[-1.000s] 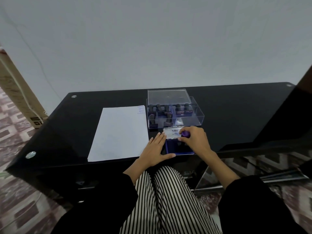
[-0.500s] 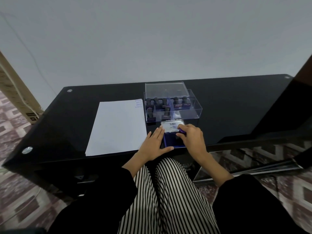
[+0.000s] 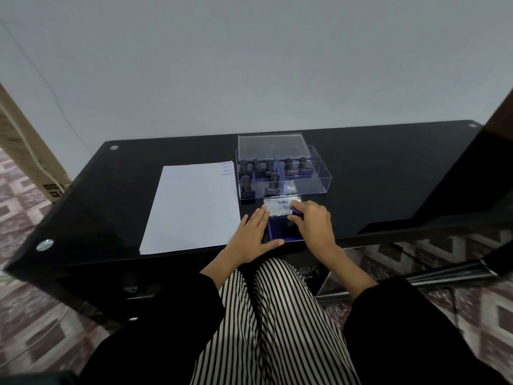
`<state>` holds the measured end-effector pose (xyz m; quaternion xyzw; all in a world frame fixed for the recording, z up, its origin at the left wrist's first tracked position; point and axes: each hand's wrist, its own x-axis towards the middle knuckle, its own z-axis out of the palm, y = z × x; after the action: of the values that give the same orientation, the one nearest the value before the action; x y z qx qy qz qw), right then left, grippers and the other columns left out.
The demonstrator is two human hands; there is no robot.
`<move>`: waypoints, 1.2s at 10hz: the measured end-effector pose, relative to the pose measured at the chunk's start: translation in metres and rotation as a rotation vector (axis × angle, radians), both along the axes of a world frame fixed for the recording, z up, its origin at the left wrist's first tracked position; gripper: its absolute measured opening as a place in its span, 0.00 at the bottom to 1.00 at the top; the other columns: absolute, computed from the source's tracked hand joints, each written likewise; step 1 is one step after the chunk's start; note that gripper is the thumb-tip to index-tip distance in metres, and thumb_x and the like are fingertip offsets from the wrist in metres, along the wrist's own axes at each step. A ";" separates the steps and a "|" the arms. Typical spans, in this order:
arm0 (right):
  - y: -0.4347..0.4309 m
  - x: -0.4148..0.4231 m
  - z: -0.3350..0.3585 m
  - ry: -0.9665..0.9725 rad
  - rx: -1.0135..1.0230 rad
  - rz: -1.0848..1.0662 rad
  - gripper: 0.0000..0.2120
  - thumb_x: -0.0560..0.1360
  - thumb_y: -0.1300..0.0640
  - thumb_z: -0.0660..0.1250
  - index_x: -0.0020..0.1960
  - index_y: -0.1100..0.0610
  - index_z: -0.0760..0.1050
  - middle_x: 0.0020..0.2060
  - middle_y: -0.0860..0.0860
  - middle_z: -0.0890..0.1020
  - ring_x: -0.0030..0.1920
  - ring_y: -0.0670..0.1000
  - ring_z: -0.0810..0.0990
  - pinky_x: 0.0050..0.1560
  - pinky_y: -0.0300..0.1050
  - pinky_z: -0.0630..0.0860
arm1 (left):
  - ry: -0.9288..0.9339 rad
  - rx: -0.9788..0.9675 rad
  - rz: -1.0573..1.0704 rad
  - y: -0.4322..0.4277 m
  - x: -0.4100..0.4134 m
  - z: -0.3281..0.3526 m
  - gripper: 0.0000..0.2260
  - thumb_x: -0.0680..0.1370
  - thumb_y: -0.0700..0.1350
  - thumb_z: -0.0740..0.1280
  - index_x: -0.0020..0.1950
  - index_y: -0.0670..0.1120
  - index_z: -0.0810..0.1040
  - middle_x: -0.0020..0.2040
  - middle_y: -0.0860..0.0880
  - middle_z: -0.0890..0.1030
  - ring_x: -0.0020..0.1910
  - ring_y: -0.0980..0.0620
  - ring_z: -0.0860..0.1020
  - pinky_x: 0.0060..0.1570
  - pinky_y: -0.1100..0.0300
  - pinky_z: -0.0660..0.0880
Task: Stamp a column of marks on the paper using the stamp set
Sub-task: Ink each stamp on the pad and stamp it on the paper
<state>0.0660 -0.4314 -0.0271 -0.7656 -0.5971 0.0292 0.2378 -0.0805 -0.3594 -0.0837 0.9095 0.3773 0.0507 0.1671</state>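
I'm looking at the stamp (image 3: 297, 211) just right of centre frame. A small purple knob is showing between the curled fingers (image 3: 294, 218) of the right hand (image 3: 315, 227), which is gripping it over the far right corner of the ink pad (image 3: 279, 232). The hand is hiding the stamp's base, so I'm not able to tell whether it is touching the ink.

The pad is sitting as a shallow blue-violet tray at the near edge of the tabletop (image 3: 388, 173). Its hinged lid (image 3: 280, 204) is standing open behind it, and I'm reading "Artline" on the white label inside; the smaller print is blurring out.

The left hand (image 3: 248, 240) is lying flat beside the pad's left side, fingers straight and close together. Its tips are reaching the lid's corner and its thumb is spreading out along the pad's front edge.

Left of that hand the paper (image 3: 191, 207) is lying plain, white and rectangular. Its upper right corner is carrying a short column of faint blue marks (image 3: 227, 169); I'm reading the bottom one as "SAMPLE", I think.

Behind the pad a clear plastic box (image 3: 319, 180) is holding dark round-handled stamps (image 3: 274, 177) standing upright in compartments, with its clear lid (image 3: 273, 145) resting behind. The tabletop is showing as glossy black glass with round metal studs (image 3: 44, 245) at the corners.
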 end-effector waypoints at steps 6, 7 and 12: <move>0.004 0.001 0.000 0.008 -0.006 -0.002 0.13 0.76 0.57 0.66 0.59 0.59 0.76 0.53 0.57 0.80 0.53 0.54 0.79 0.51 0.43 0.74 | -0.005 0.012 0.004 -0.001 0.000 -0.002 0.38 0.77 0.63 0.55 0.77 0.43 0.43 0.78 0.47 0.43 0.77 0.52 0.44 0.73 0.54 0.39; 0.008 0.002 0.002 0.011 -0.023 -0.008 0.13 0.76 0.57 0.66 0.59 0.58 0.76 0.54 0.57 0.80 0.54 0.54 0.78 0.52 0.43 0.74 | -0.008 0.007 0.006 -0.001 0.000 -0.002 0.38 0.77 0.63 0.55 0.77 0.43 0.43 0.78 0.47 0.43 0.77 0.52 0.44 0.73 0.54 0.39; -0.007 -0.001 -0.009 0.017 0.041 0.009 0.14 0.76 0.58 0.66 0.61 0.58 0.75 0.55 0.57 0.79 0.53 0.54 0.79 0.54 0.46 0.76 | 0.009 0.010 0.005 0.001 0.000 -0.002 0.39 0.77 0.64 0.54 0.77 0.43 0.43 0.78 0.47 0.43 0.77 0.52 0.44 0.74 0.53 0.40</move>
<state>0.0653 -0.4384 -0.0357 -0.7576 -0.5990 0.0245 0.2582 -0.0803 -0.3588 -0.0857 0.9095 0.3802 0.0488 0.1606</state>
